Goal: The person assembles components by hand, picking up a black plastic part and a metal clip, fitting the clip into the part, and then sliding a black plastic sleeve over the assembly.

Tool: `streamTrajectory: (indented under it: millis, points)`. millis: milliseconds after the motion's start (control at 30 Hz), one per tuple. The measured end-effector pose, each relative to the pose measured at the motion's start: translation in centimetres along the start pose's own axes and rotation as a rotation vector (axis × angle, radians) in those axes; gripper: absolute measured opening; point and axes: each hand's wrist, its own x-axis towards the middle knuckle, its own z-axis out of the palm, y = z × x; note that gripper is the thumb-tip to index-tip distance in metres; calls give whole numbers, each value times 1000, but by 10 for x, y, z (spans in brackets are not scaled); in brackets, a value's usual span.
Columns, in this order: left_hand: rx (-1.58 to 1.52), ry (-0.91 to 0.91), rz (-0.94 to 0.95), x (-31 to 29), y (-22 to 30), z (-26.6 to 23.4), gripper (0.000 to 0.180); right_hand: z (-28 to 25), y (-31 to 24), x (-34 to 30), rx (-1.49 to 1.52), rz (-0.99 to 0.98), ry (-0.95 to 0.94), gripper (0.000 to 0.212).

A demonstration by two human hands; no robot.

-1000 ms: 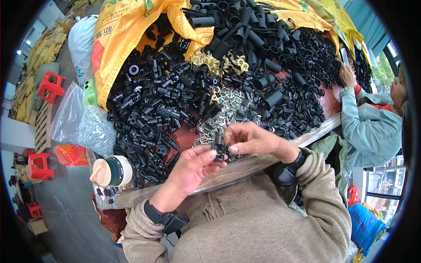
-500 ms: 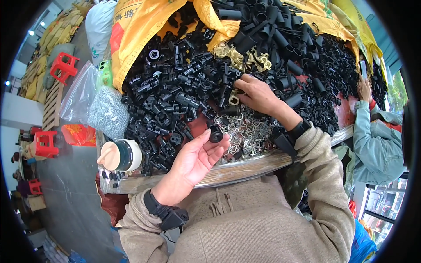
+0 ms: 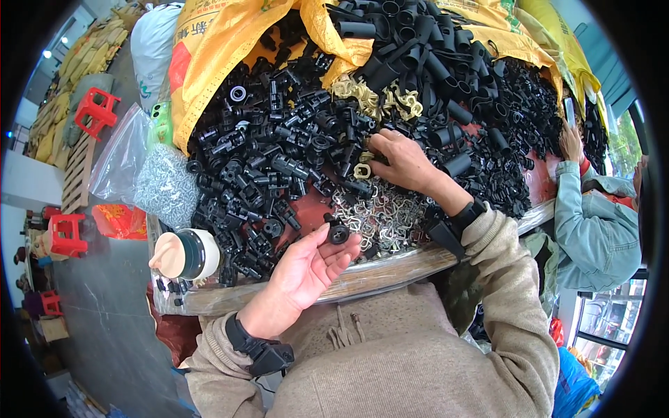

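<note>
My left hand (image 3: pixel 301 270) is turned palm up above the table's near edge. Its thumb and fingers grip a small black plastic fitting (image 3: pixel 338 234) with a round, hollow end. Further forward, my right hand (image 3: pixel 403 160) reaches palm down, with thumb and index finger closed at a gold-coloured metal ring piece (image 3: pixel 362 171); its fingertips are partly hidden. Just below that hand lies a spread of silver wire clips (image 3: pixel 382 214). Black plastic fittings (image 3: pixel 268 157) are heaped to its left, and more gold-coloured pieces (image 3: pixel 355 92) lie beyond it.
Black tubes (image 3: pixel 435 63) pile up at the back, beside yellow woven sacks (image 3: pixel 223 49). A cream and dark-green lidded cup (image 3: pixel 195 255) and a bag of small silver parts (image 3: pixel 167 182) stand at left. On the right, another person's hand (image 3: pixel 571 143) is at the heap.
The view has shifted slightly. My left hand still holds the black fitting, its open end now turned more toward me. The gold-coloured ring shows more clearly beside my right thumb.
</note>
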Motion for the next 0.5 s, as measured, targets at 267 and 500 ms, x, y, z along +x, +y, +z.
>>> streamTrajectory:
  millis: [267, 500]
  points:
    - [282, -13, 94, -2, -6, 4, 21, -1, -3, -3, 11, -41, 119, 19]
    - [331, 2, 153, 2, -7, 2, 18, -14, -5, -17, 182, -10, 61, 15]
